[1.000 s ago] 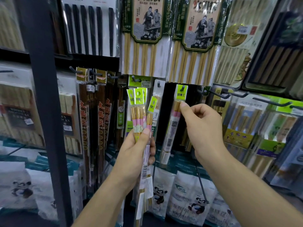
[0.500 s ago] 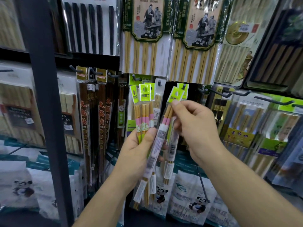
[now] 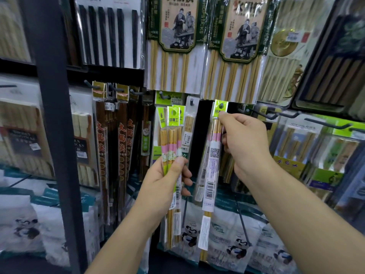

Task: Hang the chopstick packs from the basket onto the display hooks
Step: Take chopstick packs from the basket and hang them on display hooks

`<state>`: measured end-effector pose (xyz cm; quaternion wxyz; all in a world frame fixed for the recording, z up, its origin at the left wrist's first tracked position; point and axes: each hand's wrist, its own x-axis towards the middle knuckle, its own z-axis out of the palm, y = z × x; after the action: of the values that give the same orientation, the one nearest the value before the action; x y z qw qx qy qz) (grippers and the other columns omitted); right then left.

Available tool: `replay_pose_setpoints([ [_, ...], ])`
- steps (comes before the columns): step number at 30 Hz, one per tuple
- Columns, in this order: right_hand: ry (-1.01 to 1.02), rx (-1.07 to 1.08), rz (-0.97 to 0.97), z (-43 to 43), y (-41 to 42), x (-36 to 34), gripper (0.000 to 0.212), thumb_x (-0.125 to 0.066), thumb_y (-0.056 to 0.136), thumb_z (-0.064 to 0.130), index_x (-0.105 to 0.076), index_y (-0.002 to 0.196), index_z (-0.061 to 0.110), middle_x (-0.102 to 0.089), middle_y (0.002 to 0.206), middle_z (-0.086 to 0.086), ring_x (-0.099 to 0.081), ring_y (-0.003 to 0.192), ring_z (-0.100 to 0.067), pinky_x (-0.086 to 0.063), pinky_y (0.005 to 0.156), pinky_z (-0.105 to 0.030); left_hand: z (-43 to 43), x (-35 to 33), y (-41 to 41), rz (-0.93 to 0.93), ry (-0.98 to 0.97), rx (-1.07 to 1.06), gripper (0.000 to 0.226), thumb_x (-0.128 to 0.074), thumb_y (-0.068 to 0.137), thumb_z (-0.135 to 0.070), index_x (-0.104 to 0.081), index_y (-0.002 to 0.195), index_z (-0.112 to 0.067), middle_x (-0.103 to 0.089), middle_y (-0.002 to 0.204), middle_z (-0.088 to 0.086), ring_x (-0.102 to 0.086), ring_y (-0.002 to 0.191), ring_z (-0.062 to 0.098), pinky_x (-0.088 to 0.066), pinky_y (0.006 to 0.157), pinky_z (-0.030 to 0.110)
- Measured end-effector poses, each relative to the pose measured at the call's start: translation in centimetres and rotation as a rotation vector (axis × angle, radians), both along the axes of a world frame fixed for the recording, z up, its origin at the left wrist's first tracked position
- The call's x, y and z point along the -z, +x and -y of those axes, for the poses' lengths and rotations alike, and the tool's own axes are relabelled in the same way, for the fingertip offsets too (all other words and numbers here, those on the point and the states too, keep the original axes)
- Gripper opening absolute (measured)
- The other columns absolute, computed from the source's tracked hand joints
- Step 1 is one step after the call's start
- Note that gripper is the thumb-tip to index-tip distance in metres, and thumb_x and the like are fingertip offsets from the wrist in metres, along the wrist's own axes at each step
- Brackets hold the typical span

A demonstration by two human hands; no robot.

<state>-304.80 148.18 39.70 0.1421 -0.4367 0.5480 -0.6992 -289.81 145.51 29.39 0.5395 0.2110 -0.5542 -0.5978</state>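
**A:** Your right hand (image 3: 245,141) pinches the green header of a single pack (image 3: 212,161). The pack hangs upright in front of the dark gap in the display.

**B:** Confirmed. Whether a hook passes through its header hole cannot be told. Your left hand (image 3: 164,182) grips a bundle of packs (image 3: 170,135) just below the pink bands, headers up.

**A:** Note the black hooks (image 3: 270,115) jutting out just right of your right hand.

**B:** Panda-printed bags (image 3: 237,244) hang below both hands.
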Motion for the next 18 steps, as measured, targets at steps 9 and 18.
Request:
replay_pose_setpoints([
  [9, -0.023, 0.101, -0.164, 0.1, -0.5, 1.5, 0.034, -0.069, 0.097, 0.035, -0.069, 0.067, 0.017, -0.053, 0.044, 0.014, -0.049, 0.043, 0.001, -0.042, 0.047, -0.009, 0.2, 0.2, 0.2, 0.036, 0.006, 0.025, 0.035, -0.064, 0.084, -0.050, -0.076, 0.099, -0.020, -0.068, 0.070, -0.001, -0.068, 0.058, 0.020, -0.059, 0.057, 0.029],
  [18, -0.021, 0.134, -0.182, -0.7, -0.6, 3.2, 0.022, -0.073, 0.093, 0.032, -0.067, 0.075, 0.019, -0.056, 0.055, 0.017, -0.048, 0.051, 0.004, -0.042, 0.051, -0.010, 0.5, 0.4, 0.1, -0.005, -0.064, 0.073, 0.012, -0.062, 0.090, -0.041, -0.065, 0.100, -0.033, -0.063, 0.081, 0.002, -0.060, 0.064, 0.014, -0.049, 0.049, 0.027],
])
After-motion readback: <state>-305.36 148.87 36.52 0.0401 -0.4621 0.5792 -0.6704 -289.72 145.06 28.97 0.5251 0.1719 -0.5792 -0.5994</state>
